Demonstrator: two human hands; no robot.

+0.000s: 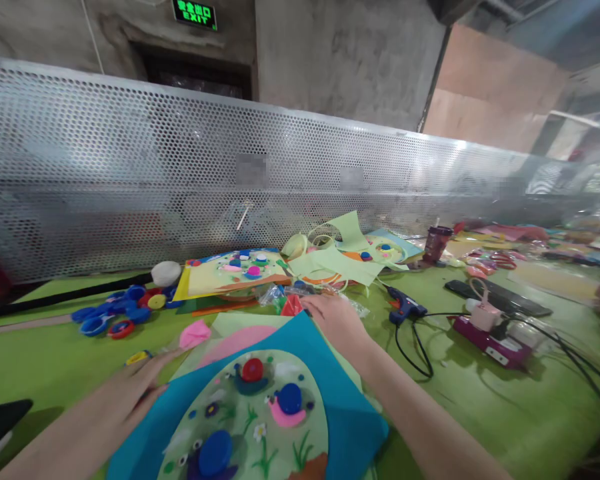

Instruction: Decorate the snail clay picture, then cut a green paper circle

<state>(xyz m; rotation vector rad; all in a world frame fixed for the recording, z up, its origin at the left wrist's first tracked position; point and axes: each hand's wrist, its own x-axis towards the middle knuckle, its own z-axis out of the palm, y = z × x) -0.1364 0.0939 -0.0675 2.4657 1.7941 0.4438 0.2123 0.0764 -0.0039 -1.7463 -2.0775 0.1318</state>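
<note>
A blue felt sheet (325, 393) lies in front of me, carrying a pale green oval (260, 427) with bottle-cap snails and felt flowers on it. My left hand (130, 390) lies flat with fingers stretched out on the sheet's left edge. My right hand (337, 317) reaches over the sheet's far corner, its fingers bent down among a red felt scrap (292, 305) and clear plastic wrap; what they touch is hidden.
Blue, red and yellow bottle caps (120, 310) lie at the left. More felt pictures (233, 270) and green paper (340, 260) sit behind. A blue glue gun (405, 307), black cables, a purple power strip (487, 337) and a dark cup (436, 243) are right. A perforated metal screen (180, 167) bounds the table.
</note>
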